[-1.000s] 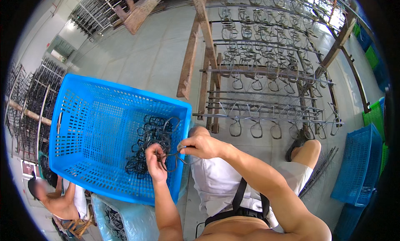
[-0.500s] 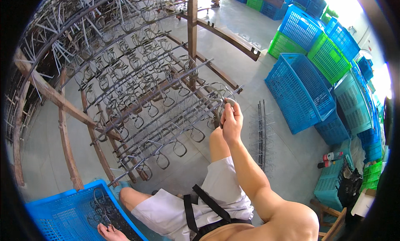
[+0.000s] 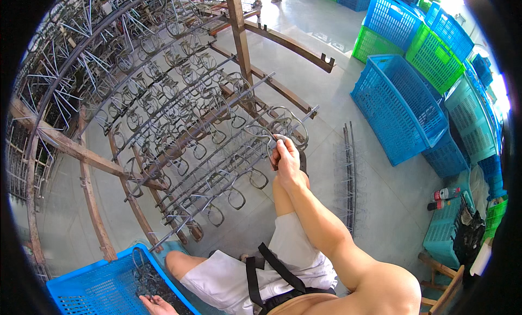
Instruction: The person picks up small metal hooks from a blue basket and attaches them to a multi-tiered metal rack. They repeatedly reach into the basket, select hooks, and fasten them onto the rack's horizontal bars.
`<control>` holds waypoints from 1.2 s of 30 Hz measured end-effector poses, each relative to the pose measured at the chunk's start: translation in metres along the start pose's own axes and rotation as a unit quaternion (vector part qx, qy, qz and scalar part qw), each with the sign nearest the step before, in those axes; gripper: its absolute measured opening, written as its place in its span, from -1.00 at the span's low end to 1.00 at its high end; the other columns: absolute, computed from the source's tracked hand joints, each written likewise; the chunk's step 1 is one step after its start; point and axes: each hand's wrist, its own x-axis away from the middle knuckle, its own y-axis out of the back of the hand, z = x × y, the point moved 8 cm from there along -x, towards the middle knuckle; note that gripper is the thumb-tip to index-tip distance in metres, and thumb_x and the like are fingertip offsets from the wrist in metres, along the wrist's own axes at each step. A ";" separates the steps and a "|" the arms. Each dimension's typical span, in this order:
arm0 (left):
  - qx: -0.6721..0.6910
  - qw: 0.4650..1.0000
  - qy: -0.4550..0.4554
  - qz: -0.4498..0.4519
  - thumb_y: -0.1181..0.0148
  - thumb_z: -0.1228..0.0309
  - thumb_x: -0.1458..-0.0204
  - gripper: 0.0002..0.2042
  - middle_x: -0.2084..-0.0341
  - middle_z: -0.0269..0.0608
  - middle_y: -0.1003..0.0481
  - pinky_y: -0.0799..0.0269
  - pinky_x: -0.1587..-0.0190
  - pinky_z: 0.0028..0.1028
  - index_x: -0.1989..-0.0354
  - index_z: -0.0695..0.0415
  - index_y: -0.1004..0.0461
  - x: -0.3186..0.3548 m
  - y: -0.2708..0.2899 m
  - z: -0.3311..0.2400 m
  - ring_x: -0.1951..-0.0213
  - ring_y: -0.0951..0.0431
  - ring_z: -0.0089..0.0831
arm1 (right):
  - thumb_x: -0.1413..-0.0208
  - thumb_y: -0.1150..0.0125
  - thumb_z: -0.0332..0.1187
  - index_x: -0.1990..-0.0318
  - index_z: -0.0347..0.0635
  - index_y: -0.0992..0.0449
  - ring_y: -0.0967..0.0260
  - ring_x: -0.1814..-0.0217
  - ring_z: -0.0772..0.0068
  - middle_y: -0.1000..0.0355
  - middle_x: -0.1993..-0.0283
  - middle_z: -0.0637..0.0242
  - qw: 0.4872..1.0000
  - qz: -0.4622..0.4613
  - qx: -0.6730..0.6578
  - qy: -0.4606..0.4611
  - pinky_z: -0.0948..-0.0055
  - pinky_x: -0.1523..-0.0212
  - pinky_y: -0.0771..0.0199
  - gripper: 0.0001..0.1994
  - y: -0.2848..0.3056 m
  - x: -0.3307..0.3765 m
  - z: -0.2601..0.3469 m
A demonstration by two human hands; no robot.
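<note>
My right hand reaches out in front of me, its fingers closed around a bent metal loop. This loop is at the near right end of a metal bar of the rack, where similar dark loops hang in rows. Whether it touches the bar I cannot make out. My left hand is low at the left, over a blue crate. Its fingertips pinch at the edge of a tangle of dark metal loops in the crate; which piece they grip is partly hidden.
A brown upright post with side arms stands behind the rack. Blue and green crates are stacked at the right. Two thin bars with fine wires lie on the floor right of my arm. A wooden stool stands at the lower right.
My right hand has moved left and slightly down, and the loop in it now shows more broadly. My left hand stays at the crate. The whole view has shifted a little.
</note>
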 end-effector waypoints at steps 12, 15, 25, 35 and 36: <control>0.022 1.000 0.009 0.012 -0.13 0.36 -0.05 -0.84 0.49 -0.32 -0.32 -0.17 0.51 -0.57 0.27 0.15 -0.38 -0.007 0.005 0.014 0.52 -0.25 -0.54 | -0.22 0.09 -0.35 0.07 -0.12 -0.40 0.01 0.69 0.67 -0.08 0.63 0.54 0.996 0.038 -0.057 -0.064 0.63 0.69 0.03 -0.80 -0.008 0.014 0.001; 0.031 0.999 0.012 0.017 -0.13 0.35 -0.05 -0.84 0.49 -0.33 -0.32 -0.17 0.51 -0.58 0.27 0.15 -0.38 -0.010 0.005 0.017 0.52 -0.25 -0.55 | -0.22 0.11 -0.39 0.03 -0.12 -0.39 -0.02 0.73 0.73 -0.15 0.66 0.57 0.997 0.067 0.046 0.007 0.69 0.70 0.00 -0.78 -0.011 0.016 -0.003; 0.047 0.999 0.010 0.025 -0.13 0.33 -0.05 -0.83 0.47 -0.34 -0.31 -0.17 0.50 -0.61 0.29 0.16 -0.37 -0.019 0.016 0.020 0.52 -0.24 -0.58 | -0.20 0.08 -0.43 0.01 -0.16 -0.41 0.06 0.64 0.82 -0.10 0.58 0.67 0.975 0.077 0.191 0.082 0.74 0.66 0.04 -0.76 -0.010 0.014 0.006; 0.070 0.997 0.019 0.030 -0.13 0.31 -0.05 -0.82 0.46 -0.35 -0.31 -0.17 0.50 -0.65 0.31 0.16 -0.36 -0.025 0.031 0.027 0.52 -0.24 -0.62 | -0.22 0.10 -0.37 0.02 -0.09 -0.37 -0.10 0.62 0.69 -0.18 0.59 0.51 0.991 0.075 0.107 0.035 0.65 0.64 -0.08 -0.78 0.001 -0.008 0.003; 0.070 0.997 0.014 0.025 -0.13 0.31 -0.05 -0.82 0.46 -0.36 -0.31 -0.17 0.50 -0.65 0.31 0.16 -0.36 -0.027 0.046 0.027 0.52 -0.24 -0.62 | -0.20 0.05 -0.33 0.01 -0.09 -0.36 -0.24 0.48 0.49 -0.29 0.47 0.38 0.958 -0.043 0.285 0.008 0.47 0.47 -0.25 -0.77 0.003 0.009 0.006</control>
